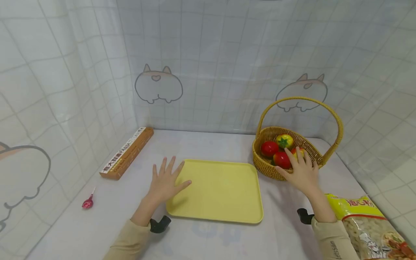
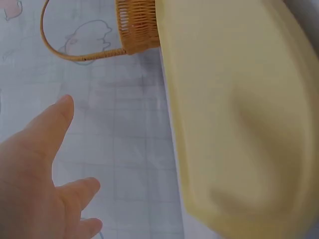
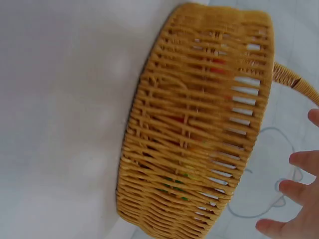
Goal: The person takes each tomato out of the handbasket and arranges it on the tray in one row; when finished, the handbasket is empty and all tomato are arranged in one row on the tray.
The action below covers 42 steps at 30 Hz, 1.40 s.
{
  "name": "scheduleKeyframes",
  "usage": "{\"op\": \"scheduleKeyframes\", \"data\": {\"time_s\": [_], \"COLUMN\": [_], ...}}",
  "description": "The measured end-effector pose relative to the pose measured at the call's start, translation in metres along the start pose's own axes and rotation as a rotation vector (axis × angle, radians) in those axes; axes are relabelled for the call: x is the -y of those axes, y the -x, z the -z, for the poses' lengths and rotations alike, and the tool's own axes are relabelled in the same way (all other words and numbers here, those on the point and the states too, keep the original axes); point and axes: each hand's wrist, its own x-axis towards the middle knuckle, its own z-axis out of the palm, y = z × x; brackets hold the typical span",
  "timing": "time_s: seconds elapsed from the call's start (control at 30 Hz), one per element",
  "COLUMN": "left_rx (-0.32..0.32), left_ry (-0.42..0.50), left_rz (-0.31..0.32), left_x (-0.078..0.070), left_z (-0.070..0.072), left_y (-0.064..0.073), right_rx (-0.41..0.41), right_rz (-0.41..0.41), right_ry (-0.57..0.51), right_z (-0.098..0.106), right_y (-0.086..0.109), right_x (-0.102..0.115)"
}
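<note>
My left hand (image 1: 163,183) is spread over the left edge of a yellow tray (image 1: 221,191), holding nothing; its shadow falls on the tray in the left wrist view. On the right, my right hand (image 1: 303,174) reaches over the near rim of a wicker basket (image 1: 269,172) with a tall handle, fingers spread and apart. Inside the basket lie red tomatoes (image 1: 269,148) and a yellow one with a green stem (image 1: 284,141); the hand partly covers another red-and-yellow piece. In the right wrist view the fingers (image 3: 305,162) show beside the basket's woven wall (image 3: 199,124).
A long brown pasta box (image 1: 127,153) lies at the back left. Nearer on the left is a lollipop (image 1: 88,202) with a pink wrapper. At the front right lies a noodle bag (image 1: 370,227). Fabric walls with a grid print (image 1: 214,72) stand around the table.
</note>
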Motion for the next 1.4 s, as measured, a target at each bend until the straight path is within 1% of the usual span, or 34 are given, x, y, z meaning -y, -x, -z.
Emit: {"op": "scheduleKeyframes", "data": {"time_s": [0.1, 0.3, 0.47, 0.57, 0.7, 0.8, 0.93, 1.23, 1.4], "left_rx": [0.017, 0.048, 0.068, 0.091, 0.122, 0.117, 0.107, 0.174, 0.208], "left_ry": [0.022, 0.075, 0.147, 0.195, 0.296, 0.356, 0.413, 0.651, 0.751], "left_rz": [0.026, 0.065, 0.097, 0.122, 0.173, 0.194, 0.201, 0.304, 0.361], "left_x": [0.003, 0.009, 0.014, 0.016, 0.02, 0.023, 0.029, 0.034, 0.038], "left_z": [0.0, -0.001, -0.003, -0.005, -0.009, -0.014, -0.017, -0.022, -0.026], "left_y": [0.002, 0.007, 0.008, 0.008, 0.009, 0.009, 0.009, 0.009, 0.009], "right_rx": [0.028, 0.144, 0.195, 0.225, 0.256, 0.267, 0.282, 0.327, 0.341], "right_rz": [-0.005, -0.014, 0.016, 0.037, 0.043, 0.039, 0.036, 0.014, 0.011], "right_ry": [-0.028, -0.13, -0.185, -0.207, -0.212, -0.208, -0.215, -0.269, -0.256], "right_z": [0.003, 0.005, 0.0, -0.005, -0.01, -0.011, -0.012, -0.018, -0.02], "right_y": [-0.011, -0.031, -0.041, -0.046, -0.051, -0.053, -0.056, -0.064, -0.066], "right_x": [-0.004, -0.011, -0.018, -0.022, -0.025, -0.025, -0.025, -0.03, -0.03]}}
